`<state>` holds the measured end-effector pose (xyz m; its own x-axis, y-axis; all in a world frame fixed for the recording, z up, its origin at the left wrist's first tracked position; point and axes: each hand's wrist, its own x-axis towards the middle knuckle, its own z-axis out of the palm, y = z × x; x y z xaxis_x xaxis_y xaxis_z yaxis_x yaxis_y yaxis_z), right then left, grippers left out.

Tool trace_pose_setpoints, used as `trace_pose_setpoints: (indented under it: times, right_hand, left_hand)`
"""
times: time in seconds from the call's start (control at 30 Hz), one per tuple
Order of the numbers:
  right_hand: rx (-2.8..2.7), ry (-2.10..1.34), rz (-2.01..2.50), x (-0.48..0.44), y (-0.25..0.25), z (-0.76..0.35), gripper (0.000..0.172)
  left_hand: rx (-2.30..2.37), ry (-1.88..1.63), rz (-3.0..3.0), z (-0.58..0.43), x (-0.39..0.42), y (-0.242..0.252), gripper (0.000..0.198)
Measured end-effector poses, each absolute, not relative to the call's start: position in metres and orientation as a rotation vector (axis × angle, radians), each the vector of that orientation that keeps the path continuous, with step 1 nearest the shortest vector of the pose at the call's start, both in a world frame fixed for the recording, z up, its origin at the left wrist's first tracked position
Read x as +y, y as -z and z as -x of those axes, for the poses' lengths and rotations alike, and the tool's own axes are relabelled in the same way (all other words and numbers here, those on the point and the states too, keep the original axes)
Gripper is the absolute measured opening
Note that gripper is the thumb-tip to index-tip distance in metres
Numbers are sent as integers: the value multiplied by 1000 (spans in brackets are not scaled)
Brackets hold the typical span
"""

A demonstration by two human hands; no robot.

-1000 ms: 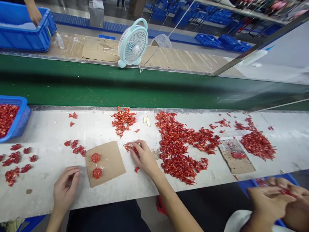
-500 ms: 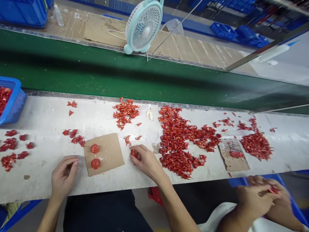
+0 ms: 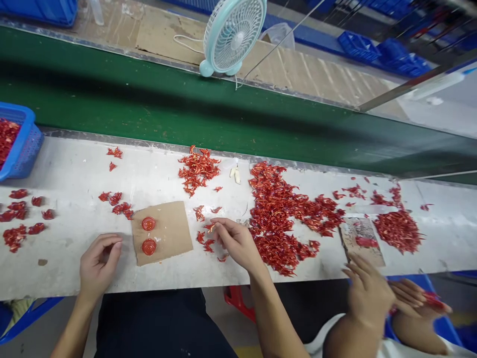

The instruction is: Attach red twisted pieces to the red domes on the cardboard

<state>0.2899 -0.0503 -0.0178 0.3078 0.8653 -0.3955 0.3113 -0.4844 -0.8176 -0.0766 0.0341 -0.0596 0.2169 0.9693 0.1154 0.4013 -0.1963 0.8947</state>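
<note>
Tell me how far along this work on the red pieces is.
Done-looking: the blue basket at far left is filled with red pieces. In hand: the right hand has its fingertips at a small red piece; the left hand shows nothing held, beside the cardboard square. Left: the large red heap lies on the table, unbasketed.
</note>
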Motion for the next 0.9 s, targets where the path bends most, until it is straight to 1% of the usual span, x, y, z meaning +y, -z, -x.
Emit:
trace_pose_setpoints:
  times: [0.1,0.17,0.3,0.43,0.53,0.63,0.73,0.9]
  right_hand:
    - [-1033,-1050,2007,-51,13,-295,43]
    - [-1108,-952,2069,-53,9,-295,41]
    - [-1388,-881,2120,-55,6,-279,30]
    - [-1594,-814,2225,-54,14,-250,20]
    - [-1579,-808,2262,-53,20,-239,14]
    - [-1508,-858,2171,-53,17,-241,7]
    - [-1379,-914,2092,-54,11,-248,13]
    - [-1242,-924,2106,-57,4,-261,13]
  left_hand:
    - [1291,-943,-1732,76,34,59,12]
    - [1295,-935,-1738,76,34,60,12]
    - [1282,-933,-1740,77,35,61,13]
    - [1274,-948,-1734,77,35,63,13]
    - [1279,-951,-1726,77,34,64,13]
    - [1277,-946,-1718,76,34,64,14]
    - [1281,-950,-1727,75,35,63,14]
    - [1274,-950,-1735,75,35,60,13]
